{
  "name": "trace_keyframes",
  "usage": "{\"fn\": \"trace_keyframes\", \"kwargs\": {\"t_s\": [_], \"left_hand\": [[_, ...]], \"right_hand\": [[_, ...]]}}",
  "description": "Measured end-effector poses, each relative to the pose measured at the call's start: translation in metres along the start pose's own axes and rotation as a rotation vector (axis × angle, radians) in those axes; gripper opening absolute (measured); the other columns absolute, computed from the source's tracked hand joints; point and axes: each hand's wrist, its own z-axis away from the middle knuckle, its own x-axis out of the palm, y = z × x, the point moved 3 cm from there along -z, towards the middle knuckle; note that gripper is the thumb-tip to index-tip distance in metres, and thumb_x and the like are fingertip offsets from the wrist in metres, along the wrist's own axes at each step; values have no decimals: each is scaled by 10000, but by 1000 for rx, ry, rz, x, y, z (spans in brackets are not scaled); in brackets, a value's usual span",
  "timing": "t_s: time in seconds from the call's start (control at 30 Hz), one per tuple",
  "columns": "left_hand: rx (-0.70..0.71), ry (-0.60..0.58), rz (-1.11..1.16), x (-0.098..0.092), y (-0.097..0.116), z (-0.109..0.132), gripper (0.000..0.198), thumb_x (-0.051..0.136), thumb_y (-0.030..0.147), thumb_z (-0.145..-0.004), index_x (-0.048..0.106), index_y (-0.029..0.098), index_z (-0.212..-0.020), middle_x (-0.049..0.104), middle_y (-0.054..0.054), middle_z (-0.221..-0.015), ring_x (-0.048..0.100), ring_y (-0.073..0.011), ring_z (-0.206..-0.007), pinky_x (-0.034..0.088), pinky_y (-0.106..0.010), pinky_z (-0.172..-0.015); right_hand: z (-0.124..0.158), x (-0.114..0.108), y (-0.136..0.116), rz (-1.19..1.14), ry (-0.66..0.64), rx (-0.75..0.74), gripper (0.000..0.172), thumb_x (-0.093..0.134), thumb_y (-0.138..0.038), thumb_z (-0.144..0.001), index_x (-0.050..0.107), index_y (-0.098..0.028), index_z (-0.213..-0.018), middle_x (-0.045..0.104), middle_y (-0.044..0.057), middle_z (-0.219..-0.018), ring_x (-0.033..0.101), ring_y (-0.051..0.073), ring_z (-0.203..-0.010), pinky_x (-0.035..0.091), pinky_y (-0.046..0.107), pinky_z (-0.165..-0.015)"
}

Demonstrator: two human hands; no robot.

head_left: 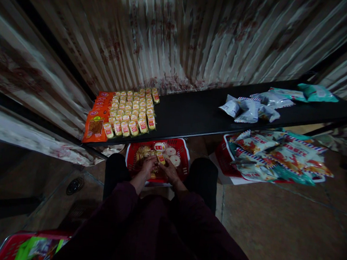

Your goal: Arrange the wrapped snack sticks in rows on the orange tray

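Observation:
Over the red basket point(186, 152) between my knees, my right hand point(169, 170) grips a small yellow wrapped snack cake point(161, 158) with a red-and-white label. Just left of it, my left hand point(149, 166) is closed, its fingertips close to the cake; what they hold, if anything, is hidden. Round pale packaged pastries point(174, 160) and browner wrapped pieces point(143, 151) lie in the basket. On the shelf above, rows of matching yellow snack cakes point(133, 128) stand beside orange snack packets point(95, 126).
A long black shelf point(189, 111) runs across in front, with white-blue bags point(247, 110) and a teal bag point(317, 93) on its right. Below sits a red basket point(222, 159) heaped with snack bags point(291, 153). Another red basket point(7, 247) is at lower left. Patterned curtain point(178, 41) hangs behind.

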Motion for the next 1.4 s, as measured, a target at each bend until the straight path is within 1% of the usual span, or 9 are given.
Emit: {"fn": "trace_keyframes", "kwargs": {"t_s": [0.33, 0.57, 0.67, 0.77, 0.93, 1.03, 1.1, 1.23, 1.4], "left_hand": [[-24, -13, -11, 2, -1, -1, 278, 647, 159, -657, 636, 163, -935, 632, -23, -711, 576, -111, -591, 459, -241, -637], [-22, -4, -25, 7, 3, 6, 220, 643, 140, -658, 655, 165, -876, 660, -34, -706, 592, -123, -624, 463, -241, -650], [-23, 4, -22, 10, 4, 7, 219, 676, 166, -650, 653, 168, -867, 655, -28, -690, 594, -122, -615, 463, -237, -634], [-1, -1, -6, 12, 3, 6, 222, 693, 167, -641, 645, 172, -858, 652, -16, -691, 580, -109, -591, 465, -233, -623], [103, 2, -18, 13, 0, 2, 227, 731, 168, -618, 646, 167, -828, 648, -9, -709, 572, -103, -592, 457, -230, -608], [188, 23, -47, 15, -1, -1, 234, 760, 163, -588, 653, 166, -795, 663, -30, -787, 602, -125, -667, 461, -235, -636], [246, 39, -92, 19, 2, -2, 217, 749, 136, -596, 655, 169, -789, 666, -43, -824, 616, -142, -734, 468, -242, -684], [365, 62, -252, 28, 15, 0, 192, 662, 72, -659, 649, 180, -817, 667, -45, -845, 620, -153, -818, 472, -264, -790], [549, -13, -405, 43, 42, 13, 209, 557, 93, -741, 631, 179, -917, 671, -36, -873, 620, -149, -834, 469, -293, -835]], "right_hand": [[-3, -6, 4, -11, 42, 48, 485, 773, -411, -495, 650, -224, -925, 704, 20, -818, 639, 230, -818, 506, 378, -794], [1, -4, 0, -56, 23, 41, 542, 770, -409, -506, 628, -224, -995, 702, 22, -843, 641, 237, -840, 509, 374, -787], [1, -5, -2, -31, 43, 30, 533, 778, -430, -501, 630, -227, -971, 697, 23, -819, 638, 248, -832, 509, 380, -771], [3, -6, -6, -19, 80, -4, 523, 775, -463, -519, 636, -233, -968, 697, 35, -859, 637, 257, -847, 507, 386, -780], [11, -10, -18, -5, 152, -83, 459, 731, -541, -577, 645, -233, -907, 686, 66, -957, 620, 273, -935, 493, 404, -839], [14, -13, -25, 36, 193, -142, 457, 740, -525, -570, 643, -232, -908, 685, 70, -962, 616, 275, -948, 485, 408, -863], [14, -14, -30, 52, 211, -163, 460, 737, -511, -574, 640, -231, -926, 689, 72, -935, 623, 275, -923, 490, 413, -853], [12, -12, -44, 51, 209, -228, 445, 739, -492, -578, 649, -226, -923, 695, 85, -948, 638, 273, -901, 498, 421, -852], [14, -6, -81, 20, 192, -361, 433, 711, -483, -636, 650, -202, -959, 698, 81, -1019, 644, 253, -960, 495, 421, -901]]}}
